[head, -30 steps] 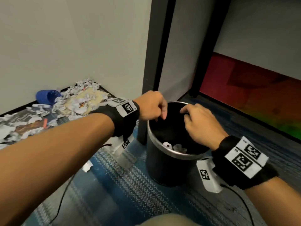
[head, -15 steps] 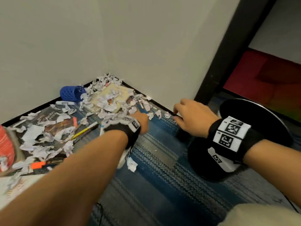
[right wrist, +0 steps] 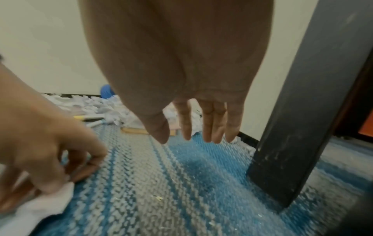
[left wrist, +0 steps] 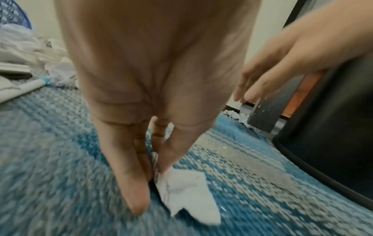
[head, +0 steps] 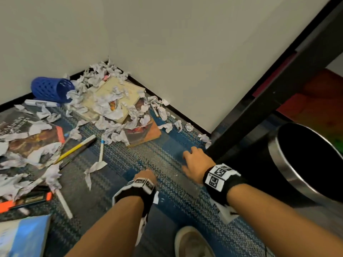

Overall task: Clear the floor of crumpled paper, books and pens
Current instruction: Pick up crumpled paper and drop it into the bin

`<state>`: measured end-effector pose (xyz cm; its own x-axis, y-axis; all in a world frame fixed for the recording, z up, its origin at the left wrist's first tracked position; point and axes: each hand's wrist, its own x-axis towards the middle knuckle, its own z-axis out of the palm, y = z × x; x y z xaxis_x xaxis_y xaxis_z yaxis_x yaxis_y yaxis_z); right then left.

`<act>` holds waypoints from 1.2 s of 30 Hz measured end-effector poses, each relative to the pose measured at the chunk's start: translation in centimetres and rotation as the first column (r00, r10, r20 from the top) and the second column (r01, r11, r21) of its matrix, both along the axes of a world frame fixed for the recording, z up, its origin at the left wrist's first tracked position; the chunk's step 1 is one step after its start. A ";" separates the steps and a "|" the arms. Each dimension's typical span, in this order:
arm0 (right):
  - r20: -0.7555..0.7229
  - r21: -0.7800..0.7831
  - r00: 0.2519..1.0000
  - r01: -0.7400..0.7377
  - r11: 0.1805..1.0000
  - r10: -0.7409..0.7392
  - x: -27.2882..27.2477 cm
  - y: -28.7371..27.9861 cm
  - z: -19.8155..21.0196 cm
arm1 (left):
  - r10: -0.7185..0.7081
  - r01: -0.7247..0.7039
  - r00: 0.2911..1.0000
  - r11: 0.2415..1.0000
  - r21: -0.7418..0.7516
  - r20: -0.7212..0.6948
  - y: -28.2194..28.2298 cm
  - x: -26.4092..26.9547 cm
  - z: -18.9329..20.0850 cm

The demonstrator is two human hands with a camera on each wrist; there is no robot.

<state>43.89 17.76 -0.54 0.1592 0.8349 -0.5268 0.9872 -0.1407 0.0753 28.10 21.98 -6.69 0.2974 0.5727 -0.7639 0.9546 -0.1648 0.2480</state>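
Observation:
My left hand point(head: 146, 175) points down at the blue carpet, and its thumb and fingers pinch a small crumpled paper point(left wrist: 187, 196) that lies on the floor. My right hand point(head: 187, 156) hovers just above the carpet beside it, fingers straight point(right wrist: 210, 127) and holding nothing. A heap of crumpled paper point(head: 109, 106) covers a beige book point(head: 120, 89) and a dark book point(head: 146, 134) in the corner. A yellow pen point(head: 78, 147) and a white pen with a blue cap point(head: 101, 151) lie to the left. The black bin point(head: 289, 179) stands at the right.
A black table leg point(head: 259, 108) rises between my right hand and the bin. A blue pen cup point(head: 50, 89) lies on its side by the wall. More books point(head: 31, 140), an orange marker point(head: 27, 200) and another white pen point(head: 64, 203) lie at the left. My shoe point(head: 191, 242) is below.
Both hands left the bin's rim and came down to the carpet left of it. My view swung to the littered corner. The left hand now pinches a paper scrap.

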 end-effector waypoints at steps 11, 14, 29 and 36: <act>0.188 0.284 0.848 0.435 0.854 -0.495 5.3 9.0 -9.0 | -0.065 -0.176 0.915 0.824 0.538 0.399 10.4 5.9 -0.5; 0.172 0.137 0.839 0.499 0.856 -0.516 6.4 9.7 -10.4 | -0.180 -0.101 0.915 0.764 0.637 0.362 11.6 7.9 -1.5; -0.091 0.302 0.902 0.430 0.851 -0.423 6.8 11.7 -9.0 | -0.255 0.071 0.956 0.679 0.731 0.144 13.4 11.2 -4.0; -0.306 0.471 0.829 0.559 0.682 -0.469 6.1 12.7 -9.0 | -0.278 0.110 0.948 0.747 0.656 0.158 12.8 12.5 -5.8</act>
<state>50.02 30.48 -9.56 0.6054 0.7906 -0.0917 0.7385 -0.6010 -0.3056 40.59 34.77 -12.47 0.5738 0.8068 -0.1411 0.8121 -0.5381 0.2256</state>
